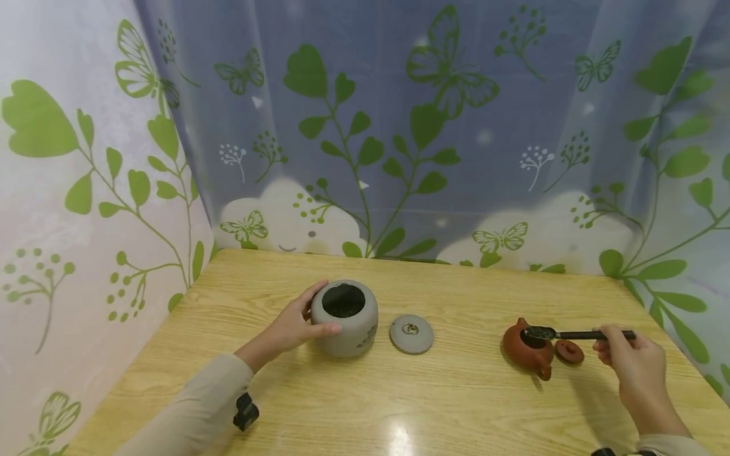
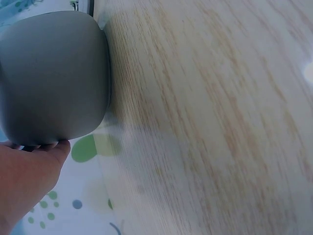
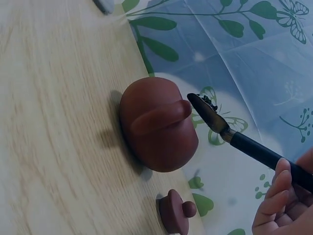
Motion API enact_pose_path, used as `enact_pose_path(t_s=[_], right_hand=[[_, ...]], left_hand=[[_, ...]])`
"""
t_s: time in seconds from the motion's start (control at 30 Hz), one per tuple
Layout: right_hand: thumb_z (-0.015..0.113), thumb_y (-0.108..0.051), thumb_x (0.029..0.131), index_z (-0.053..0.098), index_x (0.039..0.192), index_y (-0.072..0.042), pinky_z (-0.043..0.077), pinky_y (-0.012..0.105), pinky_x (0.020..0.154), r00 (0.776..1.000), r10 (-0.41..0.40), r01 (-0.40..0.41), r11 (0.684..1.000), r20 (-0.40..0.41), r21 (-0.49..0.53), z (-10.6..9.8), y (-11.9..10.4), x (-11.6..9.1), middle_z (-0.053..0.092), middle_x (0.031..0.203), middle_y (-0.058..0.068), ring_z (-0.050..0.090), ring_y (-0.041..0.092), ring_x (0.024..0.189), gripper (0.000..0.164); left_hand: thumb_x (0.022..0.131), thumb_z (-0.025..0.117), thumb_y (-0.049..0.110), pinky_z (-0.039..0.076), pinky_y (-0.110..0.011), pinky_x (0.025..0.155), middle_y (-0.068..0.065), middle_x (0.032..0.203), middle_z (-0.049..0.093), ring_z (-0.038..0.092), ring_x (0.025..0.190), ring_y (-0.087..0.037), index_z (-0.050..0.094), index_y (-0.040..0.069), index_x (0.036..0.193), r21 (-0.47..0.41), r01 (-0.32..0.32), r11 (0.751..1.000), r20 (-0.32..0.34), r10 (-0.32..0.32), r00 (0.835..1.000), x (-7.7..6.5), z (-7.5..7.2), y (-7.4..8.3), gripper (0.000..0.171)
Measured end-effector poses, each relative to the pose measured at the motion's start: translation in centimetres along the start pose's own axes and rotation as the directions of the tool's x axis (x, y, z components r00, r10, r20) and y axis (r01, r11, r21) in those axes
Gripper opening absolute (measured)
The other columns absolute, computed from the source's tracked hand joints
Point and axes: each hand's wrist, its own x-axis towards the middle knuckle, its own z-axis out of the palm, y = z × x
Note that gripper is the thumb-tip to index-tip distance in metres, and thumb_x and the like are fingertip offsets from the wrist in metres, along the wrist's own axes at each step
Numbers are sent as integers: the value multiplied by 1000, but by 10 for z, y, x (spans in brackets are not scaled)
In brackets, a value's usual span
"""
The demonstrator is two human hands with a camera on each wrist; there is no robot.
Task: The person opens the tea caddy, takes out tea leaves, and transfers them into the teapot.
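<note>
My left hand [image 1: 289,330] grips the side of a grey round tea jar [image 1: 345,339], thumb across its front. The jar stands uncovered, with a dark inside. My right hand [image 1: 641,367] holds a tea scoop [image 1: 576,335] by its black handle. Dark tea leaves [image 3: 209,102] lie on the scoop's tip, which is over the mouth of a reddish-brown clay teapot [image 1: 516,351]. The teapot's small lid [image 1: 569,352] rests on the table beside it. To the right of the jar lies its grey lid [image 1: 422,339] with a ring on top.
Everything stands on a wood-grain table [image 1: 445,405]. A curtain [image 1: 388,190] printed with leaves and butterflies hangs behind the table and along both sides. A black wrist device [image 1: 246,411] sits at my left sleeve.
</note>
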Motion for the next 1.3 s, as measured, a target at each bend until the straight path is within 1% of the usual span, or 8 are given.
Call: enact_pose_path(t_s=[0.17,0.4,0.5,0.6,0.73,0.83,1.03,1.3], right_hand=[[55,-22,96,69,70,-25,50,15,55,999,-38,35,980,-15,-197,-2,0,-1,63,58,-9,57,6,54,29],[52,-27,96,69,74,-29,49,17,55,992,-125,110,893,-6,-437,1,-2,-2,62,59,-16,58,3,57,28],[51,-29,97,71,82,-15,48,20,53,981,-192,176,827,26,-535,3,-5,-3,63,60,-14,58,3,58,28],[49,-29,97,69,90,-2,45,24,50,961,-265,251,730,75,-636,7,-9,-5,64,62,-9,54,3,57,34],[47,-27,97,68,96,1,39,27,46,917,-363,364,589,166,-721,12,-14,-7,68,69,2,49,4,55,35],[47,-25,98,67,98,2,37,28,43,886,-409,426,531,219,-733,16,-16,-9,69,74,11,48,6,51,34],[47,-25,98,65,101,5,35,28,40,871,-417,459,502,260,-733,19,-19,-12,69,77,15,47,10,47,35],[47,-25,98,66,100,4,35,28,40,873,-424,453,519,241,-725,19,-19,-10,69,75,13,47,10,47,35]], left_hand=[[80,80,30,31,-51,111,-10,158,19,25,143,-32,19,18,154,0,-8,1000,4,8,1000,0,0,0,96],[79,81,30,32,-49,111,-8,158,19,25,143,-31,19,19,154,-8,-2,1000,0,2,1000,0,0,1,98],[78,81,30,31,-49,111,-7,158,19,25,143,-30,19,20,154,-11,3,1000,-1,-3,1000,-1,0,1,99],[78,81,30,31,-49,112,-7,158,19,25,143,-29,19,20,154,-11,4,1000,0,-4,1000,0,0,1,99],[78,81,29,31,-49,111,-8,158,19,24,143,-30,19,19,154,-8,-4,1000,2,4,1000,0,0,1,98],[78,81,30,32,-49,111,-7,158,19,25,143,-30,19,20,154,-7,1,1000,2,-1,1000,0,0,1,98],[78,81,31,30,-50,112,-5,158,19,24,144,-29,20,22,154,-8,0,1000,1,0,1000,0,0,2,98],[78,82,30,31,-51,111,-6,158,20,25,143,-29,20,21,154,-8,1,1000,-4,-1,1000,-1,0,2,99]])
